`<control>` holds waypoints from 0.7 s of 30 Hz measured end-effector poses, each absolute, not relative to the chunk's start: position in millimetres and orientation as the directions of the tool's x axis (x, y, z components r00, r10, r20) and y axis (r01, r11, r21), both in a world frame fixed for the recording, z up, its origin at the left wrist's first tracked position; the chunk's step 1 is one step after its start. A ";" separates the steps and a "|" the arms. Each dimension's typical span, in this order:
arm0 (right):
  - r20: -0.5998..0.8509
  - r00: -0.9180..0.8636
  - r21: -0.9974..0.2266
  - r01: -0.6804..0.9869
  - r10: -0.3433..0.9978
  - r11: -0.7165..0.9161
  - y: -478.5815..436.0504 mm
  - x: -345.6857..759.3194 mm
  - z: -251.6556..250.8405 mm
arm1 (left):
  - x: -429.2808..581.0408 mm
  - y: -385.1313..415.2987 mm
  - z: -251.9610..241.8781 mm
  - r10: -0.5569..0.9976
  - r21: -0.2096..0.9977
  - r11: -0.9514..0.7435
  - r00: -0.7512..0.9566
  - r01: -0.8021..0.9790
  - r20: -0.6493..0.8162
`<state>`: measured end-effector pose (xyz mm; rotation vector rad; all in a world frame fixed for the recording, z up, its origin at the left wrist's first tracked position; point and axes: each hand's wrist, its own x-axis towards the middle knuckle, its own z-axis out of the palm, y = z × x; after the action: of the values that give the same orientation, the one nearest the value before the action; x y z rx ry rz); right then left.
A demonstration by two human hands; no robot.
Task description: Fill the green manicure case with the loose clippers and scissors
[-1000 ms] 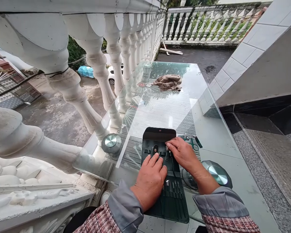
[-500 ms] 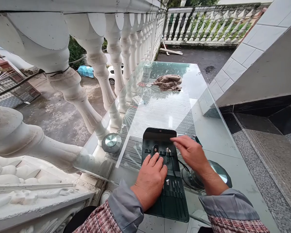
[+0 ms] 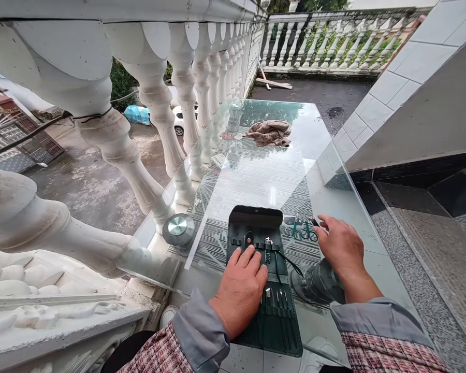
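A dark green manicure case (image 3: 256,217) lies unfolded on the glass table. My left hand (image 3: 243,287) rests flat across it, fingers stretched out. Loops in the case hold a nail clipper (image 3: 268,247) and several slim metal tools (image 3: 279,298); part of the contents is under my hand. To the right of the case, two small green-handled scissors (image 3: 295,231) (image 3: 309,231) lie on the glass. My right hand (image 3: 344,246) is just beside them, thumb and forefinger curled at a small dark piece (image 3: 316,222) whose kind I cannot make out.
A crumpled brown cloth (image 3: 269,133) lies toward the far end of the glass table (image 3: 334,202). Round table supports (image 3: 178,229) show beneath the glass. A white balustrade (image 3: 120,140) borders the left side, and granite steps (image 3: 427,254) are on the right.
My right hand has moved right, from above the case's upper edge to beside the scissors, which now show. My left hand has stayed in place on the case.
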<state>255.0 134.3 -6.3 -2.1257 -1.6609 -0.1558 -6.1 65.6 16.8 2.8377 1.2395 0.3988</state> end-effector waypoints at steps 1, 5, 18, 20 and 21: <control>0.344 0.280 -0.273 0.943 0.896 -0.190 133.8 253.7 -4.6 | -6.1 65.5 16.9 0.725 0.119 -0.684 0.651 0.720 0.224; 0.327 0.290 -0.278 0.939 0.899 -0.202 133.5 251.9 -3.1 | -6.1 65.5 16.4 0.720 0.115 -0.688 0.655 0.716 0.227; 0.187 0.417 -0.906 0.423 0.889 -0.007 124.5 212.5 23.8 | -5.6 65.7 15.6 0.719 0.112 -0.689 0.656 0.716 0.229; 0.110 0.285 -0.964 0.265 0.952 0.032 116.5 190.7 31.4 | -5.5 65.6 14.2 0.719 0.115 -0.689 0.653 0.716 0.241; 0.093 0.212 -0.976 0.213 0.973 0.047 112.8 180.6 33.9 | -5.5 65.5 13.6 0.718 0.115 -0.689 0.651 0.716 0.246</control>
<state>180.6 112.8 33.9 -1.4020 -1.2202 0.8858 -5.5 65.5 13.6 2.8472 1.2360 0.4297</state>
